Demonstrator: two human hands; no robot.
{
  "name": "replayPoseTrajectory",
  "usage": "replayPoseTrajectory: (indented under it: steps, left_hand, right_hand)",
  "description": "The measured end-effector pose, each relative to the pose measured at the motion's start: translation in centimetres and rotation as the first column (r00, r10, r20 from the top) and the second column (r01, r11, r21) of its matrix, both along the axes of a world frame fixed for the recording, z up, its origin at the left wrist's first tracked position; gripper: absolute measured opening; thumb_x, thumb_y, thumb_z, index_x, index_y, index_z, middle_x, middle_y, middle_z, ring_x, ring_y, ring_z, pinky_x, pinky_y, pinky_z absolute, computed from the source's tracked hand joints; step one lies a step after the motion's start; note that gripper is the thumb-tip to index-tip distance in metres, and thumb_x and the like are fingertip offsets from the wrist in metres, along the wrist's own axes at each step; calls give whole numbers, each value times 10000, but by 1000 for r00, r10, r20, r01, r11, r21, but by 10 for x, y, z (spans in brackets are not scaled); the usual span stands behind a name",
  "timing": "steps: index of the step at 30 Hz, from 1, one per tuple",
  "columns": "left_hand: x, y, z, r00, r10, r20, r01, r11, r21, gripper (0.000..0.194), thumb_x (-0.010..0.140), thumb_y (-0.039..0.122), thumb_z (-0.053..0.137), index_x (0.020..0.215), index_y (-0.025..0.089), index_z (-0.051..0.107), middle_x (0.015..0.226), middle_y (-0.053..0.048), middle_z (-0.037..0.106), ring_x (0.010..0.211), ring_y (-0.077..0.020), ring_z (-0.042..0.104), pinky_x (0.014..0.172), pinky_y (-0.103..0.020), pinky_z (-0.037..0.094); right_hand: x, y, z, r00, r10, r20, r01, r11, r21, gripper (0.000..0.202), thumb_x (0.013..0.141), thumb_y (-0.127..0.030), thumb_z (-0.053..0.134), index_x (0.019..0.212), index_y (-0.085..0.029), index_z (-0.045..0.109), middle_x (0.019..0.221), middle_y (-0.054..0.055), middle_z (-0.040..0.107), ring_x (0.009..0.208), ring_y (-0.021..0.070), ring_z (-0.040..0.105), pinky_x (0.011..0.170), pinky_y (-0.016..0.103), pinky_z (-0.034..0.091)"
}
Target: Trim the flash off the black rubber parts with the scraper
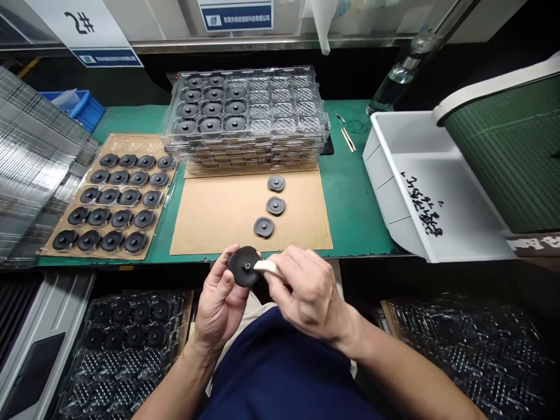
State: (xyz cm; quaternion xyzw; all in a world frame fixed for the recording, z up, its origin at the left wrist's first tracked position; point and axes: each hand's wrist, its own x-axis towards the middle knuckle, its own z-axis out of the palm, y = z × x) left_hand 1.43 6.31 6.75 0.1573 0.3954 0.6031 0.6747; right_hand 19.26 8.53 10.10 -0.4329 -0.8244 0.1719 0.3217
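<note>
Beyond and left of your left hand [223,297]: flat tray [126,143], brown backing under clear moulded plastic, rows of matte black dished discs, each with a small central hub. Nearer, straight beyond that hand: smooth tan card [205,213]. Your left hand itself: palm up, fingers and thumb pinching one disc [240,275] by its rim, hub showing, face toward you. Farther beyond: stack [245,154] of clear, glossy trays, ridged at the sides; discs fill much of the top one's left half, dimpled bare pockets to the right. Between stack and hands, three loose discs [263,227] in an uneven line on the card. Your right hand [306,289]: fingers curled around a pale, curved tool [269,267], its end at the disc, close by the hub; contact unclear. Right of and beyond your right hand: grey, smooth-walled bin [464,198] with black handwriting.
</note>
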Motion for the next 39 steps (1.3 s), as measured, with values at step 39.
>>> replayPoseTrajectory:
  steps: [39]
  left_hand:
    - [-7, -1, -9, 943, -313, 111, 331, 914, -236, 343, 849, 447, 800, 1019, 149, 812, 830, -64, 743, 683, -170, 646, 623, -302, 607]
  right_hand:
    - [17, 15, 7, 947, 166, 276, -174, 985, 6, 245, 1060, -257, 420, 970, -174, 632, 864, 34, 558, 719, 184, 424, 677, 353, 274]
